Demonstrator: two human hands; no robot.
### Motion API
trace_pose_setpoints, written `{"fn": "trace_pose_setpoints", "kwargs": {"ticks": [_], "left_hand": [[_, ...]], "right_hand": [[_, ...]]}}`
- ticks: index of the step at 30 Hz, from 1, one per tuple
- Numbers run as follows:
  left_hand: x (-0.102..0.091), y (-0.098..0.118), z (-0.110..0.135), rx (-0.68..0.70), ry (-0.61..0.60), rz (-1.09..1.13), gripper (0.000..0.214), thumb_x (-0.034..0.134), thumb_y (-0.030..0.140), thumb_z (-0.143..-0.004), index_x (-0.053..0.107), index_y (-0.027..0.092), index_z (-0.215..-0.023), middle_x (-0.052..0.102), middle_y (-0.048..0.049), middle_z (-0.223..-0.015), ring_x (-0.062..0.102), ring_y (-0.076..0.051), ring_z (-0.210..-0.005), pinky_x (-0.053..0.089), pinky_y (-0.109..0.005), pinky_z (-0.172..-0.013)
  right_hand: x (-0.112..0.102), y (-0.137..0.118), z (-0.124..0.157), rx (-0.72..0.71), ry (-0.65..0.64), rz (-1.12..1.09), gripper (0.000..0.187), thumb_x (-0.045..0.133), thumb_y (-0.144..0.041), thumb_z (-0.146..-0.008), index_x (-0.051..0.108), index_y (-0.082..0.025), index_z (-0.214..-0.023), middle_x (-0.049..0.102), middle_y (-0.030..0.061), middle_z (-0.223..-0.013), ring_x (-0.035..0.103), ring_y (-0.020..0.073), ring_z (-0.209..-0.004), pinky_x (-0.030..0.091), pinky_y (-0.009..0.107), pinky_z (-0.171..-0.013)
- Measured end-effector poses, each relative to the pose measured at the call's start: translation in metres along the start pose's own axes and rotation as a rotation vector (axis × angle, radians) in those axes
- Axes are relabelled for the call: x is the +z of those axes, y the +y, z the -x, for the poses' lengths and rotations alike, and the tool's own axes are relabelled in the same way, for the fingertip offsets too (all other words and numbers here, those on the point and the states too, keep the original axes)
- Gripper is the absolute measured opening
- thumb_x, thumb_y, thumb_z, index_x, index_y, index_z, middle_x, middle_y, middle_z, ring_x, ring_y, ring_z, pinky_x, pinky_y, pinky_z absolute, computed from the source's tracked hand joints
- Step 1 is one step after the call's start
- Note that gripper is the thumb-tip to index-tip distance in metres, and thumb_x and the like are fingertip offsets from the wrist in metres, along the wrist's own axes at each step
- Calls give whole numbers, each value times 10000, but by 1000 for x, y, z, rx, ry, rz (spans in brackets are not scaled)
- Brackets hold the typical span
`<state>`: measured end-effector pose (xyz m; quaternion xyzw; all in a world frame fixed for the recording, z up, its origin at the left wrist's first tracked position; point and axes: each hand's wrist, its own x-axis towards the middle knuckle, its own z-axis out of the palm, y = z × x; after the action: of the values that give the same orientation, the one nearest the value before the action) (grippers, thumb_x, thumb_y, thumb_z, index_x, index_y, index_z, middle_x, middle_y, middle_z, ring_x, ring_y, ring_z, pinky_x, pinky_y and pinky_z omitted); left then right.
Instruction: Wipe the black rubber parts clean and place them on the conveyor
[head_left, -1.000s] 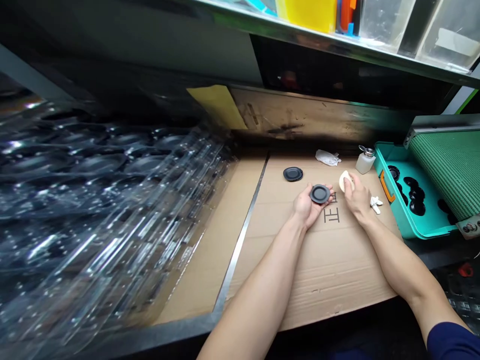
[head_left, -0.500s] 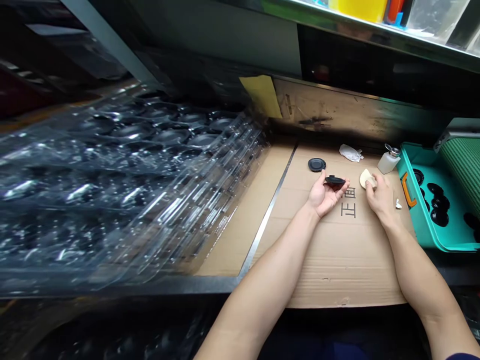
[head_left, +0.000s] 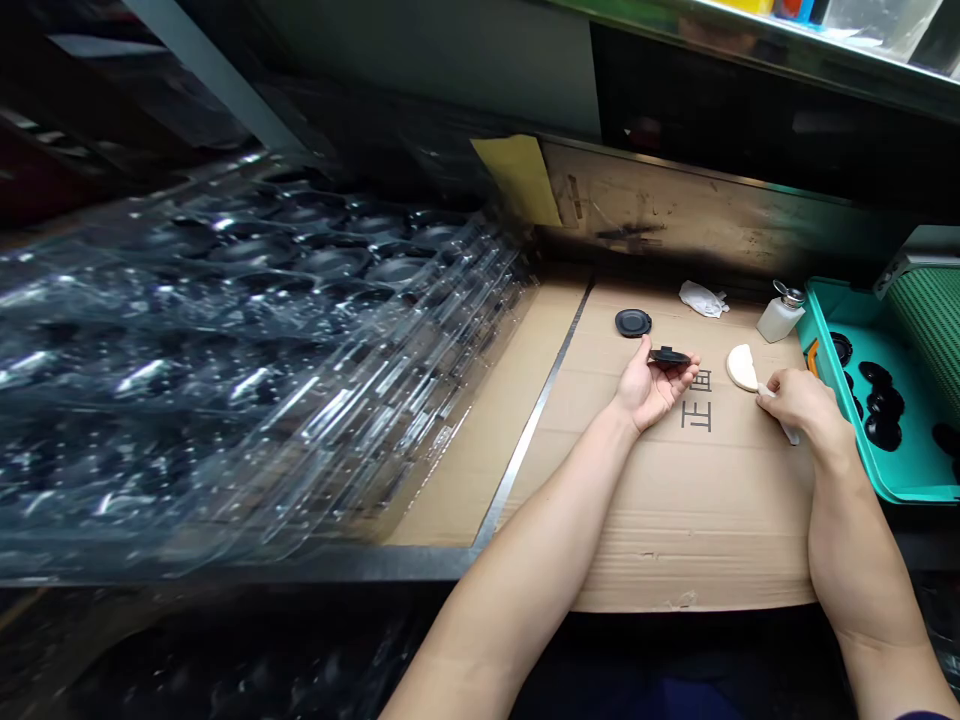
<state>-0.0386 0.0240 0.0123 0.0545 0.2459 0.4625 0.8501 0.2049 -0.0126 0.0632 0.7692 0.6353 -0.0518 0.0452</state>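
Observation:
Above the cardboard sheet point(head_left: 675, 520), my left hand point(head_left: 648, 390) is palm up, thumb and fingers closed on a round black plastic cap point(head_left: 670, 356) held nearly edge-on. My right hand point(head_left: 810, 405) pinches a small white cloth or tissue point(head_left: 790, 434), seen partly below the fingers. Just left of those fingertips lies a cream-coloured pad point(head_left: 742, 367) with one straight edge. Behind my left hand, a second black cap point(head_left: 633, 322) rests flat on the cardboard.
Stacked clear plastic trays point(head_left: 300, 400) holding black round parts fill the left. At the back are a crumpled white cloth point(head_left: 703, 299) and a pump bottle point(head_left: 781, 315). A teal bin point(head_left: 907, 478) with several black parts stands right, beneath a shelf edge point(head_left: 750, 45).
My right hand has let go of the cream pad, moved right and towards me, and taken hold of the small white cloth. My left hand keeps the black cap almost still.

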Motion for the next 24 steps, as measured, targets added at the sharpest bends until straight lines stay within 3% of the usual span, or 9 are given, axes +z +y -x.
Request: {"fn": "trace_pose_setpoints", "kwargs": {"ticks": [4, 6, 9, 12, 17, 24], "left_hand": [[0, -3, -2, -1, 29, -48, 779, 224, 622, -1060, 658, 1, -1237, 736, -196, -867, 698, -192, -672, 593, -265, -593], [1, -9, -2, -9, 37, -131, 777, 206, 624, -1058, 675, 20, -1198, 730, -192, -835, 662, -186, -611, 565, -275, -547], [2, -20, -3, 11, 0, -305, 713, 257, 622, -1054, 693, 62, -1119, 732, -179, -810, 638, -187, -565, 528, -283, -509], [2, -31, -3, 32, -50, -403, 644, 281, 591, -1063, 697, 100, -1043, 725, -147, -769, 632, -185, -550, 514, -283, -505], [1, -39, -3, 47, -69, -464, 647, 313, 624, -1053, 683, 130, -857, 674, -105, -653, 610, -175, -509, 502, -276, -477], [5, -45, -1, 200, -9, -632, 708, 420, 783, -954, 624, 157, -693, 612, -54, -550, 560, -141, -431, 441, -244, -397]], "right_hand": [[-9, 3, 9, -110, -17, -78, 122, 672, -327, -824, 728, -235, -768, 712, 68, -768, 637, 224, -724, 389, 310, -623], [-13, 0, 13, -221, 81, -184, 224, 601, -375, -905, 704, -228, -771, 688, 58, -739, 615, 210, -709, 385, 310, -637], [-9, -16, 15, -412, 287, -349, 257, 488, -353, -978, 673, -209, -871, 693, 75, -856, 617, 215, -802, 422, 310, -724], [8, -40, 12, -531, 352, -445, 205, 454, -264, -977, 645, -191, -964, 676, 111, -999, 616, 232, -916, 458, 316, -808], [33, -61, 9, -574, 387, -462, 231, 436, -283, -1036, 652, -206, -1066, 661, 105, -1062, 613, 235, -986, 475, 318, -890], [36, -69, 10, -564, 409, -397, 250, 433, -287, -1048, 670, -216, -1084, 696, 100, -1091, 638, 230, -1023, 479, 308, -885]]}}
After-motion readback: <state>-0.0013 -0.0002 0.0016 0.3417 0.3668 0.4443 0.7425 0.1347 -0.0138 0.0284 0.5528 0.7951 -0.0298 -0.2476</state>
